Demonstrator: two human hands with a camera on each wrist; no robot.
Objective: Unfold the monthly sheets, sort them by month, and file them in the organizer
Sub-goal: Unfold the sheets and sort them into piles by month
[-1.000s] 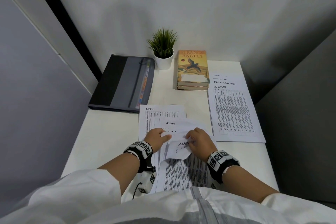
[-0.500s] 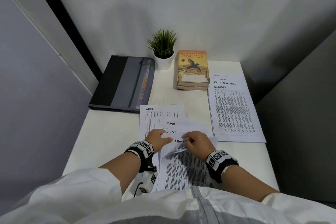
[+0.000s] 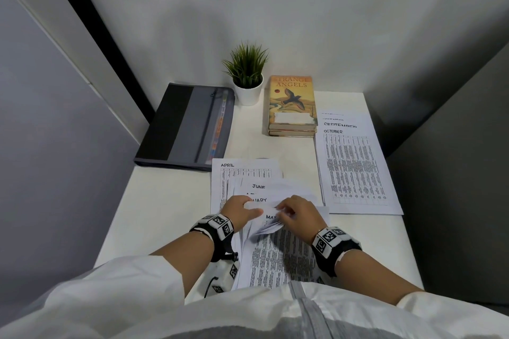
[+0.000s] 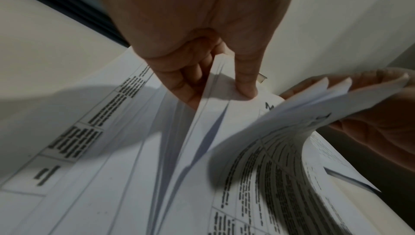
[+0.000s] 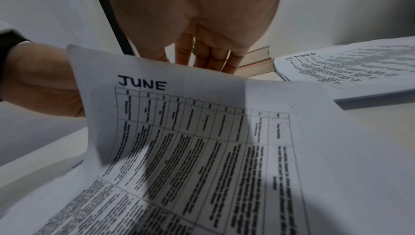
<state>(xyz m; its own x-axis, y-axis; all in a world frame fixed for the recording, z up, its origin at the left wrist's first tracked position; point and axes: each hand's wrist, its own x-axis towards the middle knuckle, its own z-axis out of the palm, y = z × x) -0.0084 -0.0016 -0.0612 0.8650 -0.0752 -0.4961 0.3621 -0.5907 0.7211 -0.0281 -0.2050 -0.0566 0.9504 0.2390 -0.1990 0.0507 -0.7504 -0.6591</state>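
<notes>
A loose pile of white monthly sheets [image 3: 278, 253] lies in front of me on the white table [image 3: 165, 217]. The headings APRIL [image 3: 227, 165], JUNE [image 3: 258, 186] and MAY [image 3: 271, 217] show. My left hand [image 3: 254, 210] pinches the left edges of some sheets between thumb and fingers [image 4: 245, 86]. My right hand [image 3: 281, 215] grips the lifted top edges of a few sheets [image 4: 325, 93], bent toward me. The JUNE sheet [image 5: 202, 132] curls up under the right hand [image 5: 209, 61]. The dark grey organizer [image 3: 187, 126] lies shut at the far left.
A second pile with OCTOBER [image 3: 355, 170] on top lies at the right, and SEPTEMBER peeks out behind it. A potted plant [image 3: 248, 77] and two stacked books [image 3: 292, 104] stand at the back. Grey walls close in on both sides.
The right hand has leafed through the pile: the exposed heading went from AUGUST to FEBRUARY to MAY. Both hands stayed in about the same place.
</notes>
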